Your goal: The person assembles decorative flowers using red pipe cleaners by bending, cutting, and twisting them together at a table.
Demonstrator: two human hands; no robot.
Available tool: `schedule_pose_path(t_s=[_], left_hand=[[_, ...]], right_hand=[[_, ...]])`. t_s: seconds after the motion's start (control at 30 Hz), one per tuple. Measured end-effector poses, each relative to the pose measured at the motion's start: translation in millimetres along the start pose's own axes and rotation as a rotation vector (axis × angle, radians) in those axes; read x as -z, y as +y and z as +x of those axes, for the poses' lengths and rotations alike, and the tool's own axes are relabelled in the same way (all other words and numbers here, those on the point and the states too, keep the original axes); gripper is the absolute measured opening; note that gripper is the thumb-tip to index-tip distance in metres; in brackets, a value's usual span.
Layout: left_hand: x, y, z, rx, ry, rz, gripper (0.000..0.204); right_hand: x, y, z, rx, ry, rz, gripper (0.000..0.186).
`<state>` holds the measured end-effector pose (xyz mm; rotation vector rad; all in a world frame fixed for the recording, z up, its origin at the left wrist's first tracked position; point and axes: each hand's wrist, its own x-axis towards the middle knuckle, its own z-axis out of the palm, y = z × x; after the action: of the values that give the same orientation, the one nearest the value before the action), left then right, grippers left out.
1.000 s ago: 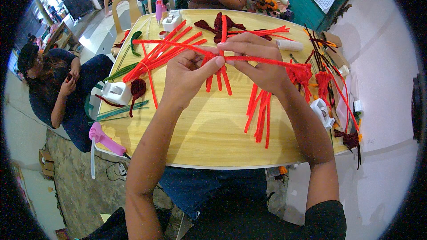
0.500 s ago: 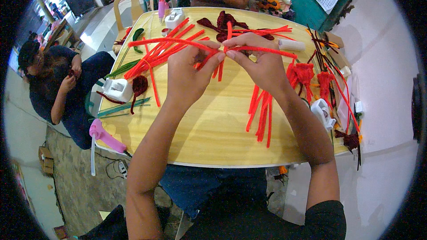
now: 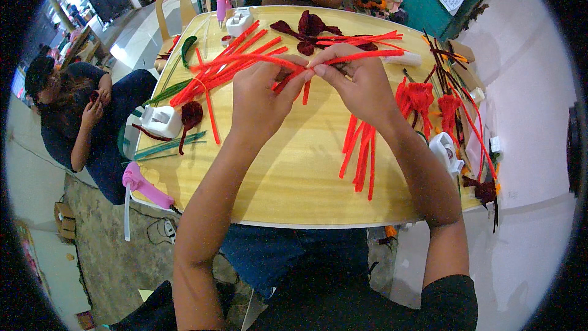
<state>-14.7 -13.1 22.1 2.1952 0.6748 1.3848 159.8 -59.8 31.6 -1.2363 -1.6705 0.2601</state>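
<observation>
Over a yellow wooden table (image 3: 288, 171), my left hand (image 3: 260, 95) and my right hand (image 3: 358, 86) meet and pinch a bundle of red pipe cleaners (image 3: 306, 68). The stems stick out to both sides of my fingers, some bent down below them. A loose pile of red pipe cleaners (image 3: 361, 150) lies under my right wrist. More red stems (image 3: 226, 64) fan out on the table left of my left hand.
Finished red flowers (image 3: 422, 98) lie at the right, dark red petals (image 3: 309, 27) at the far side. White tape dispensers (image 3: 160, 119) (image 3: 446, 150) and a pink glue gun (image 3: 144, 187) sit near the edges. One person sits at the left, another at the far end.
Both hands have lifted away from me toward the table's far side with the bundle. The long stem that stuck out to the right now points up and right.
</observation>
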Motion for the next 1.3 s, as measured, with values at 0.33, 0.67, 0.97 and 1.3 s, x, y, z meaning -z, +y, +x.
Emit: schedule_pose_path(t_s=[0.33, 0.67, 0.97, 1.3], left_hand=[[-3.8, -7.4, -1.9, 0.119, -0.050, -0.112, 0.021], [2.3, -7.0, -2.6, 0.398, -0.103, -0.491, 0.025], [11.4, 7.1, 0.4, 0.655, -0.197, -0.652, 0.026], [11.9, 12.7, -3.1, 0.298, -0.146, -0.297, 0.028]], right_hand=[[6.3, -13.0, 1.6, -0.180, -0.089, -0.095, 0.011], [8.2, -10.6, 1.4, -0.224, -0.157, 0.414, 0.011], [30.2, -5.3, 7.4, 0.464, -0.177, -0.112, 0.017], [25.2, -8.9, 3.7, 0.064, -0.161, 0.073, 0.016]])
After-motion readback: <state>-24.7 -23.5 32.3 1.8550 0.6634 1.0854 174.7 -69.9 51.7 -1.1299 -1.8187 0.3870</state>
